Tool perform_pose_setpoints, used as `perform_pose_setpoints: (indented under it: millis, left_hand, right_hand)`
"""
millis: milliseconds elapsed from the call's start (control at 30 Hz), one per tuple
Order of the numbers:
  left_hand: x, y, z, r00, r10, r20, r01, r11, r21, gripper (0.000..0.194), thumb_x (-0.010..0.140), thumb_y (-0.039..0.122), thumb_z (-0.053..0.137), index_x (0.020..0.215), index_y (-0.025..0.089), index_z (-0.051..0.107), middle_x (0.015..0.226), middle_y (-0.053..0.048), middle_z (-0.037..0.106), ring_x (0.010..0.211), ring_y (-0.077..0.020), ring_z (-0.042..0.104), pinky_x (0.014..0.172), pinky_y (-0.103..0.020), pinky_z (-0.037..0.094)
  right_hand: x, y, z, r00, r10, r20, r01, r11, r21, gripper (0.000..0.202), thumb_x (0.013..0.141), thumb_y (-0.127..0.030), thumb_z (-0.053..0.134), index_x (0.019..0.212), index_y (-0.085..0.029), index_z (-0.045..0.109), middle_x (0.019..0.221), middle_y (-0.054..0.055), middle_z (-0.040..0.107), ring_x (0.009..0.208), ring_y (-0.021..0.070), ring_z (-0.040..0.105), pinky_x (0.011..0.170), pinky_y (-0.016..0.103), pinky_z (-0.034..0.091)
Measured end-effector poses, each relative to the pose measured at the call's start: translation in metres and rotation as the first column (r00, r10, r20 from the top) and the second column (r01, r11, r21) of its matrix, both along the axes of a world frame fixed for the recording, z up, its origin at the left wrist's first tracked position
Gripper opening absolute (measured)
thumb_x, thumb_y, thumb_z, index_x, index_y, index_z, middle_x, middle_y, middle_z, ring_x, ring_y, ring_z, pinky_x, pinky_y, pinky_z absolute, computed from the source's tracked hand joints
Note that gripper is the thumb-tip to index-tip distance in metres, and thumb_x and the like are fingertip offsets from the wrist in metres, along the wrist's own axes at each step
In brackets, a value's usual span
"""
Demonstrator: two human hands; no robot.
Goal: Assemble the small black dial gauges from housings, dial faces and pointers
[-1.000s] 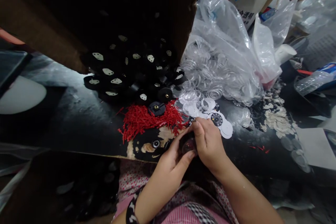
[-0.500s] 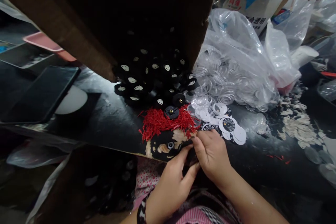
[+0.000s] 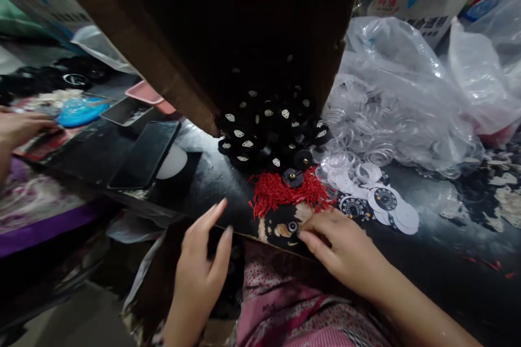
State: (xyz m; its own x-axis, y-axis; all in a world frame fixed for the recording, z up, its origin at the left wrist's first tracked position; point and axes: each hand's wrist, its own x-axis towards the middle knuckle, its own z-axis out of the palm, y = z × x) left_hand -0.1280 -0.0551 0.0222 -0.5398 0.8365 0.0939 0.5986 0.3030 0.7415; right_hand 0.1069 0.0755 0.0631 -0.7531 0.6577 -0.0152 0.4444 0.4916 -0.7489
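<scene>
My left hand (image 3: 199,268) is off the table's front edge, with thumb and fingers apart and nothing visible between them. On the worn tabletop, my right hand (image 3: 342,241) has its fingers curled and thumb pressed in; whatever it may hold is hidden. Just left of it a small round metal fitting (image 3: 292,226) sits on the table. Behind lies a heap of thin red plastic pointers (image 3: 271,195), with a round black part (image 3: 292,177) resting on it. Printed dial discs (image 3: 385,199) and white discs lie beyond my right hand.
A cardboard box (image 3: 179,76) on its side spills black round parts (image 3: 247,143). Clear plastic rings (image 3: 366,135) pour from a bag (image 3: 407,65) at right. A phone (image 3: 144,154) lies left, near a pink tray (image 3: 144,92). Another person's hand (image 3: 24,127) is at far left.
My hands have come apart. The left has moved left and down past the table edge, and the dark piece between them is gone from sight. The view has turned left.
</scene>
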Motion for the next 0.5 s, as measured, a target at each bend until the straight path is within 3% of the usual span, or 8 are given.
perform_pose_setpoints:
  millis: [100,200,267,367,500]
  left_hand:
    - [-0.018,0.076,-0.001,0.996,0.052,-0.07,-0.049,0.998,0.039,0.054,0.088,0.041,0.053,0.136,0.017,0.046,0.134,-0.016,0.053,0.121,-0.0285,0.053,0.105,-0.042,0.039]
    - [-0.036,0.12,-0.011,0.992,0.08,-0.098,-0.076,0.996,0.045,0.061,0.083,0.044,0.061,0.134,0.014,0.047,0.13,-0.018,0.053,0.113,-0.0301,0.057,0.101,-0.044,0.042]
    - [-0.043,0.126,-0.018,0.991,0.077,-0.113,-0.073,0.997,0.033,0.057,0.081,0.043,0.063,0.129,0.015,0.051,0.123,-0.016,0.057,0.111,-0.0304,0.057,0.101,-0.045,0.041]
    - [-0.051,0.113,-0.022,0.986,0.107,-0.131,-0.105,0.994,0.02,0.051,0.081,0.042,0.064,0.124,0.016,0.057,0.117,-0.015,0.059,0.112,-0.0323,0.055,0.102,-0.046,0.04]
    - [-0.052,0.087,-0.014,0.972,0.214,-0.101,-0.21,0.977,0.045,0.053,0.08,0.042,0.064,0.126,0.016,0.055,0.117,-0.015,0.059,0.108,-0.0315,0.057,0.099,-0.046,0.042]
  right_hand:
    - [0.001,-0.001,0.003,1.0,-0.025,0.011,0.025,0.999,0.039,0.018,0.094,-0.025,0.05,0.083,-0.02,0.064,0.079,0.002,0.069,0.075,0.0182,0.062,0.071,0.032,0.044]
    - [0.01,-0.001,0.002,0.996,-0.074,0.051,0.072,0.997,0.035,0.018,0.093,-0.025,0.05,0.081,-0.021,0.063,0.076,0.001,0.068,0.072,0.0183,0.062,0.067,0.031,0.045]
    - [0.015,-0.002,-0.001,0.995,-0.075,0.062,0.075,0.997,0.01,0.018,0.093,-0.024,0.05,0.08,-0.021,0.063,0.076,0.001,0.068,0.072,0.0183,0.062,0.066,0.031,0.045]
    - [0.015,-0.005,-0.006,0.995,-0.059,0.084,0.062,0.997,-0.034,0.019,0.093,-0.024,0.049,0.082,-0.021,0.064,0.078,0.002,0.068,0.074,0.0189,0.062,0.068,0.032,0.046]
    - [0.012,-0.006,-0.005,0.994,-0.04,0.098,0.048,0.995,-0.088,0.021,0.094,-0.028,0.048,0.083,-0.021,0.065,0.08,0.004,0.068,0.077,0.0206,0.062,0.071,0.034,0.046]
